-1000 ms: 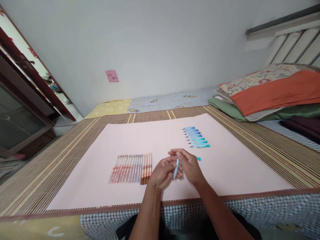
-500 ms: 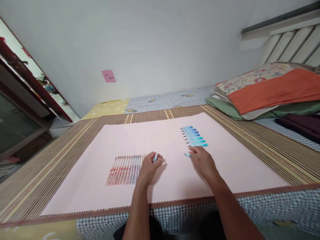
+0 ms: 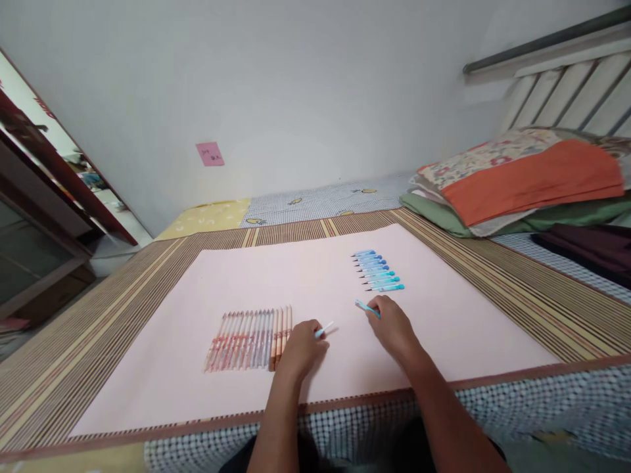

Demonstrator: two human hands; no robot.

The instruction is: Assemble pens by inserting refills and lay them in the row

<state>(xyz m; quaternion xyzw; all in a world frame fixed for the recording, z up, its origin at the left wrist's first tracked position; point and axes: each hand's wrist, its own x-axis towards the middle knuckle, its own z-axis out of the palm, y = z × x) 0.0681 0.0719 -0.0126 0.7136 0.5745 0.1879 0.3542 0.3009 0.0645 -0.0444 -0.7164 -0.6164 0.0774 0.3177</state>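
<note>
My left hand (image 3: 300,351) is closed on a thin pale blue pen barrel (image 3: 324,329), close to the right end of a row of several pinkish and orange pens (image 3: 249,339) lying side by side on a pink sheet (image 3: 315,276). My right hand (image 3: 392,325) pinches a blue pen part (image 3: 365,306) low over the sheet, just below a column of several blue pen parts (image 3: 378,270) with dark tips pointing left.
The pink sheet lies on a striped woven mat (image 3: 123,295) over a bed. Folded bedding and an orange pillow (image 3: 522,180) are stacked at the right. A dark wooden cabinet (image 3: 29,263) stands at the left, and a pink note (image 3: 210,154) is stuck on the wall.
My hands, together holding one blue pen a second ago, have separated. The left went towards the pen row with the barrel, the right towards the blue column with the other part.
</note>
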